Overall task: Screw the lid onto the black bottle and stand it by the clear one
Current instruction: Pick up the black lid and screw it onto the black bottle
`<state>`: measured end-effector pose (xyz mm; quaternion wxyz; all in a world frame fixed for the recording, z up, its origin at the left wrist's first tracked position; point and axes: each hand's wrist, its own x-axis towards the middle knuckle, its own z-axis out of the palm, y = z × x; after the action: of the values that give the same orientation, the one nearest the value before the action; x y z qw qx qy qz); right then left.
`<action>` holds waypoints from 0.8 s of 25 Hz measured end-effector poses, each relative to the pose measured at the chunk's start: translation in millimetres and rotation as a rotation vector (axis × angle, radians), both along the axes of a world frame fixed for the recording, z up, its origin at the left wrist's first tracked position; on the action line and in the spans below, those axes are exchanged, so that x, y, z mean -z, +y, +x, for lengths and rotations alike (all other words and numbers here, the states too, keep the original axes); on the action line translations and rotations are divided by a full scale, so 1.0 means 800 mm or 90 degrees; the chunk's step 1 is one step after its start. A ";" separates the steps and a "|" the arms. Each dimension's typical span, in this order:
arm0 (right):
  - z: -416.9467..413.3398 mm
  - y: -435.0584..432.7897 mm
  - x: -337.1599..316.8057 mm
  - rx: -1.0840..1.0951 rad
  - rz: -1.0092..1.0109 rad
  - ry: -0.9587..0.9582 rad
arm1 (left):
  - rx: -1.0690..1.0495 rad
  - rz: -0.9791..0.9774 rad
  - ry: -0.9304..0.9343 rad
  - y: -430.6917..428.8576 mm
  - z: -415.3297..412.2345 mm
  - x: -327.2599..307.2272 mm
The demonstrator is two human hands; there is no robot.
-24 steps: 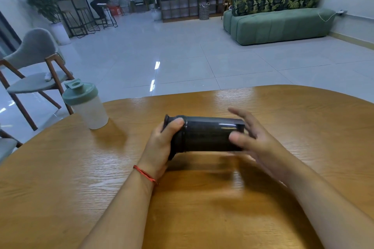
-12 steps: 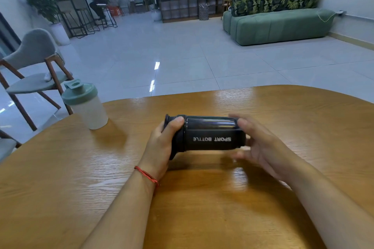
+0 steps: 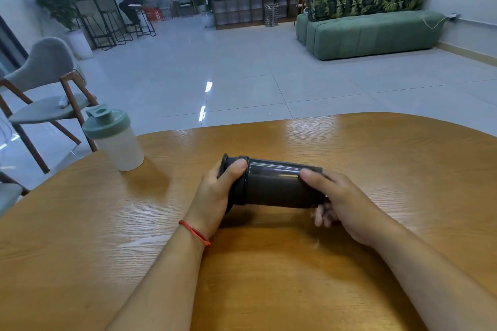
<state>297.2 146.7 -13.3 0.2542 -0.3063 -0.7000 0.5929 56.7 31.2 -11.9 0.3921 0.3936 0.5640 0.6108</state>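
Fig.: head view, both hands on a black bottle [image 3: 277, 185] held sideways, low over a round wooden table [image 3: 376, 158]; whether it touches the top cannot be told. Bottle axis runs approx. left–right, lid end to the left, base end to the right, slightly lower on the right.

Left hand [image 3: 215, 196]: wrapped round the lid [image 3: 228, 169] at the bottle's left end. Thumb lies over the top of the lid/neck join; the other fingers curl behind and under, hidden. Grip is closed on the lid. A red string [image 3: 194, 232] circles the left wrist.

Right hand [image 3: 347, 204]: closed round the base end of the bottle. Thumb rests on top of the body; fingertips [image 3: 321, 216] show below the base, curled in and blurred.

Lid sits against the bottle mouth, no gap visible at the join; how far it is threaded cannot be told.

Clear bottle [image 3: 118, 146]: upright on the table's far-left edge, frosted body w/ green lid [image 3: 106, 122] and flip cap. It stands well apart from the black bottle, to its left and farther from the person.

Background: grey chair [image 3: 45, 83] beyond the table at left, tiled floor, green sofa [image 3: 373, 32] at far right.
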 end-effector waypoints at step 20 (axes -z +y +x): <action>-0.006 -0.009 0.004 0.145 0.682 0.191 | 0.035 -0.149 -0.246 0.009 0.028 -0.015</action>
<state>292.0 139.5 -16.4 0.5331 -0.1204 -0.8219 0.1606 79.4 38.6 -0.3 0.5523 0.2360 0.5345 0.5946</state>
